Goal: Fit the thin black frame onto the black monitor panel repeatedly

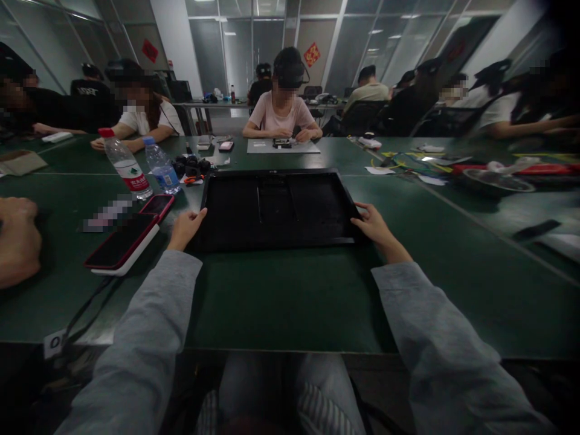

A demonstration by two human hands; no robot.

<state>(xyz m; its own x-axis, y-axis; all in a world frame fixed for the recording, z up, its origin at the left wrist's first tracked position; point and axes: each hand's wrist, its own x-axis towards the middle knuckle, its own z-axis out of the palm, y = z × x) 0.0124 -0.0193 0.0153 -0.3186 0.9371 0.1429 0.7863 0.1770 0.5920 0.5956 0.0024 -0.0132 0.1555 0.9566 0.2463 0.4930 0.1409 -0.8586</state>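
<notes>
A wide black rectangular panel point(231, 208) with a raised rim, like a shallow tray or a monitor's back shell, is in front of me at the green table. Two thin upright lines mark its middle section. My left hand point(186, 228) grips its left edge, thumb towards the rim. On the opposite edge my right hand point(374, 223) holds on with thumb and fingers. Some of the fingers of both hands are hidden by the rim.
Left of the panel stand a red-capped bottle point(129, 169) and a blue-capped bottle point(161, 166), near a red-edged phone point(122, 241) on a white block. Cables and a metal bowl point(496, 181) lie to the right. Another person's hand point(18, 241) shows at far left; a co-worker point(283, 112) sits opposite.
</notes>
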